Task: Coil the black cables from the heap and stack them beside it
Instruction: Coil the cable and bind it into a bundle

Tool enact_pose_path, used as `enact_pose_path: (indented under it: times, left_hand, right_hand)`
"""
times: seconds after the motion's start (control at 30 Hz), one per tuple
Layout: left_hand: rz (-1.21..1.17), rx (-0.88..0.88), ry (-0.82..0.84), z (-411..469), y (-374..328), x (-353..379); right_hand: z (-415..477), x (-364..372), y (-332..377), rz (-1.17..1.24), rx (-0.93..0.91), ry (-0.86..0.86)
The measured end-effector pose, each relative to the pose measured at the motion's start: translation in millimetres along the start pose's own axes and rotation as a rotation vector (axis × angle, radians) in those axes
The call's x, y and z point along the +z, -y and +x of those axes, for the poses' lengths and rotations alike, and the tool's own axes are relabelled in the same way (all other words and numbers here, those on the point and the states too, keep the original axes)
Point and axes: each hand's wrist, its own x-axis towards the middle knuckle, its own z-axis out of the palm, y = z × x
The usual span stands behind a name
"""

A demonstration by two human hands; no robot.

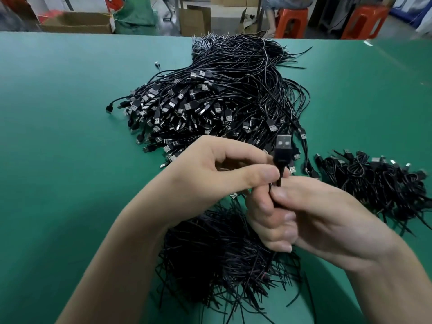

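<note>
Over heap, L hand & R hand pinch cable under USB plug.

Both hands, left hand and right hand, pinch one black cable, plug upward, near the heap; coiled stack toward surface's right edge.

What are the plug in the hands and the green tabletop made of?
Plug: shiny silvery tip, likely metal, on a matt black body, probably moulded plastic. Tabletop: smooth green sheet with a faint sheen, perhaps rubber or vinyl; I cannot be sure.
</note>
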Motion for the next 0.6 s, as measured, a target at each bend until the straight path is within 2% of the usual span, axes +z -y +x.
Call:
enact_pose_path:
  times: [0.13,0.23,0.33,0.6]
  left_hand:
    - [0.055,-0.033,-0.008,0,0,-5]
    - [0.086,-0.046,-0.045,0,3,-6]
    - [0.104,-0.052,-0.101,0,7,-7]
    - [0.101,-0.102,-0.317,6,13,6]
  right_hand:
    - [2,0,-3,-0.125,0.003,-0.052]
    - [4,0,-4,-0.171,0.004,-0.161]
    - [5,-1,-4,-0.326,-0.007,-0.289]
    - [9,4,-4,-0.286,-0.174,-0.543]
